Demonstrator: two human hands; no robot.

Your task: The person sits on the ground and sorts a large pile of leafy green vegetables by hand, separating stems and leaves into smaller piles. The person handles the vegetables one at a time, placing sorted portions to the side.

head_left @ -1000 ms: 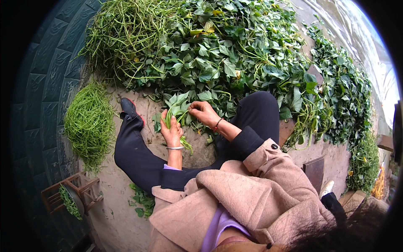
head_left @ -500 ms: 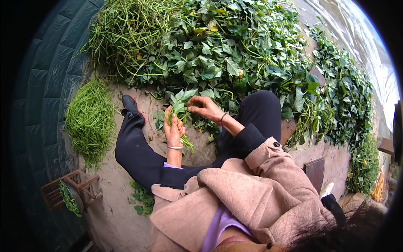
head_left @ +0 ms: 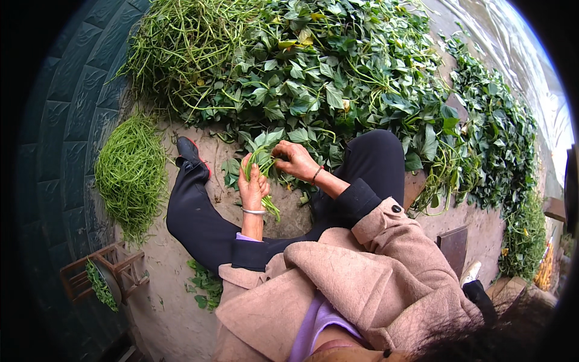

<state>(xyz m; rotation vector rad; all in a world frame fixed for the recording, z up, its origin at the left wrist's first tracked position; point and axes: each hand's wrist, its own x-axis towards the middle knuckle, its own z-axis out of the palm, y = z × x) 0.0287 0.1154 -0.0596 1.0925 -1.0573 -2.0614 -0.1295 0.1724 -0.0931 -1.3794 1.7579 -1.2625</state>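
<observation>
In my left hand (head_left: 253, 187) is a small bunch of green leafy stems (head_left: 262, 158), held upright with the cut ends poking out below the fist. Leaves spread from its top. My right hand (head_left: 295, 161) is at the upper right of the bunch, its thumb and fingers pinched together against a stem or leaf stalk; the exact spot is partly hidden. Just beyond both hands begins a large heap of leafy green vines (head_left: 338, 78). A few loose leaves (head_left: 231, 171) lie on the ground beside the left hand.
To the left lies a pile of bare thin green stems (head_left: 131, 175), with a coarser stem heap (head_left: 187, 48) farther back. A small wooden stool (head_left: 108, 274) bearing a dish of greens stands at lower left. Leaves (head_left: 206, 285) lie beside my left leg. Another vine heap (head_left: 491, 127) runs along the right.
The right hand has shifted slightly right, and its fingers have curled in closer. The left hand keeps its hold on the bunch and has barely moved.
</observation>
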